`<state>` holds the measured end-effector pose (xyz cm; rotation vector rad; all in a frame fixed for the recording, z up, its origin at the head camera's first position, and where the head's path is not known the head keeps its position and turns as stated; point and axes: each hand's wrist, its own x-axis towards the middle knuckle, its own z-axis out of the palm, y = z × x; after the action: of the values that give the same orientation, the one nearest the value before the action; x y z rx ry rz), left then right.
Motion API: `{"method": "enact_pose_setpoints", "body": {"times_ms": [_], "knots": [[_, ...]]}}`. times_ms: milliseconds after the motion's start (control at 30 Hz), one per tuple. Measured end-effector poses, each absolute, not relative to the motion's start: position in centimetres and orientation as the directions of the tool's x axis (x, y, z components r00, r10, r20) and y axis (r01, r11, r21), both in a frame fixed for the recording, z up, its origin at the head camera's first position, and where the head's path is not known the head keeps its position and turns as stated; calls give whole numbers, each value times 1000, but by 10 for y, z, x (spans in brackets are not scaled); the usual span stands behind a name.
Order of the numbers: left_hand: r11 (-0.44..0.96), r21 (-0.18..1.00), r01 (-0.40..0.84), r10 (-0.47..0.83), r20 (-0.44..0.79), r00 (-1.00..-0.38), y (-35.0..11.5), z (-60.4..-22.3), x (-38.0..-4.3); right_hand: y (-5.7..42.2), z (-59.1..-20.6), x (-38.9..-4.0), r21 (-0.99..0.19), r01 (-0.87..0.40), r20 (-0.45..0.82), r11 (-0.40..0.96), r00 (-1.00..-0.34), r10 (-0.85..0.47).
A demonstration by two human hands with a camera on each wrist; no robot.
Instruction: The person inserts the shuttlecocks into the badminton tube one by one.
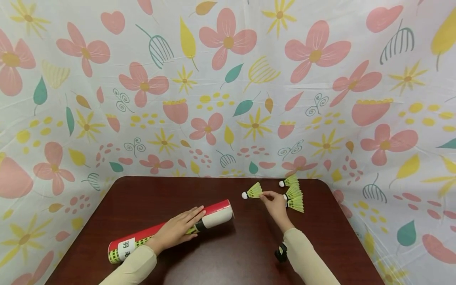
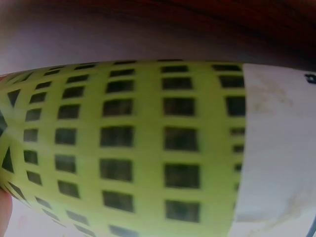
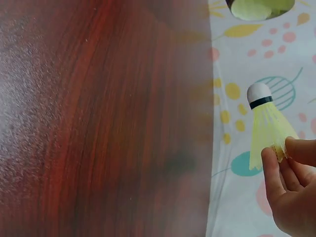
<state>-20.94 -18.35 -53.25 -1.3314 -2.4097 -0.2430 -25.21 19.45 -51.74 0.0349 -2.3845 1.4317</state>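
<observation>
Shuttlecock [image 1: 252, 191], pinched at its flared end by the right hand [image 1: 275, 206], is near the tube [image 1: 215, 217], just beyond its end; a slack pinch could drop it. The left hand [image 1: 177, 229] grips the tube, which might roll if loosened.

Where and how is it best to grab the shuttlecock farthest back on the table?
I'd pinch the farthest shuttlecock by its white cork, coming down from the left. It lies on its side, cork pointing left, while its skirt flares right, close to the next shuttlecock, so the cork looks like the clearer, firmer hold.
</observation>
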Motion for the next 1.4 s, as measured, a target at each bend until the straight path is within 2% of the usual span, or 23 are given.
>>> {"method": "enact_pose_setpoints", "body": {"times_ms": [167, 400, 500, 1033, 1400], "knots": [[538, -35, 842, 778, 405, -481, -183, -532, -210, 194, -518, -244, -853, -301, 389, 426, -911, 137], [539, -35, 841, 777, 406, -481, -182, -528, -211, 189, -514, -236, -888, -191, 269, 419, -953, 136], [538, -39, 842, 779, 405, -479, -182, -527, -212, 186, -513, -232, -900, -186, 251, 395, -961, 119], [535, -28, 844, 781, 397, -482, -179, -524, -214, 161, -516, -212, -935, -221, 247, 279, -967, 62], [541, -30, 840, 781, 388, -489, -179, -524, -212, 142, -517, -204, -934, -244, 262, 262, -964, 39]]}}
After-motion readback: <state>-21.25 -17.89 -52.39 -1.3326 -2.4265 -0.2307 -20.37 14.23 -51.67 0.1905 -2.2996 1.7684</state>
